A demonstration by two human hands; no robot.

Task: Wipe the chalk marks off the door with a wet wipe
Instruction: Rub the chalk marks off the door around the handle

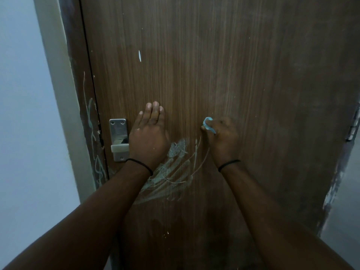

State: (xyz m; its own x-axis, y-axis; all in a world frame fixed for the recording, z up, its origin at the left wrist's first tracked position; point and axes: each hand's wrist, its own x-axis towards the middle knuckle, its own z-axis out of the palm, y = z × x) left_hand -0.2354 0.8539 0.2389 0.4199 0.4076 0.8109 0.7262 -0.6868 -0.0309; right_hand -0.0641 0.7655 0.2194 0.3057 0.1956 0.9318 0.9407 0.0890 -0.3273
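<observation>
A brown wood-grain door fills the view. Pale blue-white chalk marks are scribbled on it between my two wrists, low of centre. My left hand lies flat against the door with straight fingers, just right of the lock plate. My right hand grips a small crumpled blue wet wipe and holds it against the door just above and right of the chalk marks. Most of the wipe is hidden inside my fingers.
A metal lock plate with a latch sits at the door's left edge. The dark door frame beside it carries more chalk scribbles. A pale wall lies to the left. A hinge shows on the right edge.
</observation>
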